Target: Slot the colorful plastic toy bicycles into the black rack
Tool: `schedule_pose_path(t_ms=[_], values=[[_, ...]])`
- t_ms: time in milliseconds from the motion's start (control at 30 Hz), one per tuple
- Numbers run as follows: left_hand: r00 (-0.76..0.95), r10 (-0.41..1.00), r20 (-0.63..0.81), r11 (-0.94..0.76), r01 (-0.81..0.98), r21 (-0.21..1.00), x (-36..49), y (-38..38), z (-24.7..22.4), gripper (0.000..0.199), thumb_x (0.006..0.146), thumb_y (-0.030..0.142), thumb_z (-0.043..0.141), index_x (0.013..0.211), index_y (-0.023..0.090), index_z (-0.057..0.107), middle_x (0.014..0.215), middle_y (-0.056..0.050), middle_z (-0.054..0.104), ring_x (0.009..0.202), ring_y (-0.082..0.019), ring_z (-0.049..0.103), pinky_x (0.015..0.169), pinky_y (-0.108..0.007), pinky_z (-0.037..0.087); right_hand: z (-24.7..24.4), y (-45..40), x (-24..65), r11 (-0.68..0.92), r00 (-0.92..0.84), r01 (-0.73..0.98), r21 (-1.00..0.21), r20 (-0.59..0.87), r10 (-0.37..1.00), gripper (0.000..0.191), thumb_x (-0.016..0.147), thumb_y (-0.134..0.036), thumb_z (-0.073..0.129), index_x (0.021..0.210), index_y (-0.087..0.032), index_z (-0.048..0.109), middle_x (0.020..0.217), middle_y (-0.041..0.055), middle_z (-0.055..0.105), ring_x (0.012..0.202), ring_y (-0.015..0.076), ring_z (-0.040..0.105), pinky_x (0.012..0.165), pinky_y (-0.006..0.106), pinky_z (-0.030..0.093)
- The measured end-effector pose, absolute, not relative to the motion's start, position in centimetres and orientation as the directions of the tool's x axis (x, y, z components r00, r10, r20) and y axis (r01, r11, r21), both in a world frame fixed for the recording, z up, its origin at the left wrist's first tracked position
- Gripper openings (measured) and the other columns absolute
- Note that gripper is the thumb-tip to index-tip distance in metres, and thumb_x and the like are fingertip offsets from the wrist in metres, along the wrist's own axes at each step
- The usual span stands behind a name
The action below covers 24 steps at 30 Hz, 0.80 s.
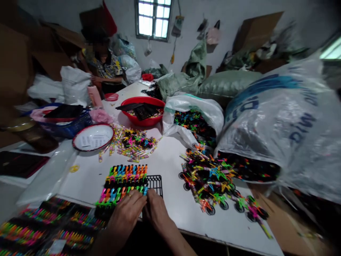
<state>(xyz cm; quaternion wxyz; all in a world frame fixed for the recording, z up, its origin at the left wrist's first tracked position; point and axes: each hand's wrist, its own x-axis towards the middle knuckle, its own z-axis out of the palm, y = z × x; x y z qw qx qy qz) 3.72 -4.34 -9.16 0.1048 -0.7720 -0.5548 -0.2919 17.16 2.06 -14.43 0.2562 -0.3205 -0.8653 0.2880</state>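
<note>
A black plastic rack [157, 183] lies at the table's near edge, with two rows of colourful toy bicycles [128, 172] set in it and bare slots at its right end. My left hand [129, 209] is closed at the end of the near row, fingertips against a blue toy bicycle [145, 190]. Beside it, my right hand [159, 209] has its fingers bent and pressed together over the rack's right part. What its fingertips grip is hidden. A loose pile of toy bicycles and candy-like sticks [210, 177] spreads to the right.
Filled racks [50, 227] are stacked at the lower left. Farther back are wrapped sticks [133, 144], a white enamel basin [93, 137], a red basin [142, 121] holding black racks, and an open sack [170, 122]. Large sacks [287, 117] crowd the right. Another person [109, 69] sits far left.
</note>
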Motion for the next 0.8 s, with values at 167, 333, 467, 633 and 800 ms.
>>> schedule_pose_path(t_ms=[167, 333, 467, 633, 800], values=[[0.285, 0.752, 0.595, -0.414, 0.906, 0.090, 2.4, -5.5, -11.0, 0.028, 0.089, 0.012, 0.040, 0.107, 0.016, 0.060, 0.101, -0.007, 0.065, 0.099, -0.019, 0.058, 0.093, -0.032, 0.042, -10.4, 5.1, 23.3, 0.534, -0.663, 0.585, -0.610, 0.019, 0.748, 0.023, 0.081, -0.008, 0.047, 0.099, -0.019, 0.055, 0.092, 0.0045, 0.059, 0.084, 0.0156, 0.057, 0.072, 0.022, 0.043], [0.397, 0.735, 0.550, -0.477, 0.879, 0.003, 2.1, -5.9, -9.5, 0.027, 0.089, 0.013, 0.039, 0.105, 0.017, 0.061, 0.096, -0.004, 0.067, 0.093, -0.016, 0.060, 0.089, -0.027, 0.042, -8.8, 8.7, 27.5, 0.218, -0.225, 0.972, -0.088, -0.078, 0.971, 0.029, 0.086, -0.004, 0.033, 0.103, -0.013, 0.055, 0.103, 0.0142, 0.057, 0.085, 0.0233, 0.061, 0.063, 0.029, 0.045], [0.291, 0.739, 0.607, -0.421, 0.903, 0.080, 2.4, -3.8, -6.3, 0.021, 0.090, 0.021, 0.045, 0.105, 0.016, 0.059, 0.101, -0.007, 0.065, 0.095, -0.019, 0.058, 0.087, -0.031, 0.043, -10.5, 9.2, 24.4, 0.268, -0.268, 0.963, 0.023, -0.027, 0.963, 0.034, 0.086, 0.000, 0.029, 0.107, -0.012, 0.052, 0.103, 0.0139, 0.057, 0.087, 0.0232, 0.061, 0.061, 0.028, 0.046], [0.225, 0.868, 0.443, -0.322, 0.934, 0.156, 2.2, 0.8, -6.0, 0.018, 0.090, 0.022, 0.045, 0.098, 0.015, 0.059, 0.092, -0.008, 0.063, 0.087, -0.022, 0.059, 0.078, -0.037, 0.047, -10.6, 8.7, 21.2, 0.341, -0.359, 0.922, -0.184, -0.070, 0.931, 0.037, 0.088, -0.003, 0.032, 0.119, -0.015, 0.048, 0.108, 0.0123, 0.058, 0.092, 0.0201, 0.060, 0.068, 0.025, 0.045], [0.221, 0.899, 0.378, -0.323, 0.917, 0.234, 1.5, 1.7, -8.0, 0.018, 0.091, 0.018, 0.041, 0.096, 0.015, 0.058, 0.087, -0.006, 0.063, 0.084, -0.020, 0.058, 0.077, -0.035, 0.048, -8.1, 11.9, 23.6, 0.387, -0.420, 0.876, -0.288, -0.058, 0.906, 0.026, 0.090, -0.018, 0.041, 0.111, -0.018, 0.056, 0.101, 0.0083, 0.061, 0.087, 0.0188, 0.060, 0.071, 0.024, 0.042]])
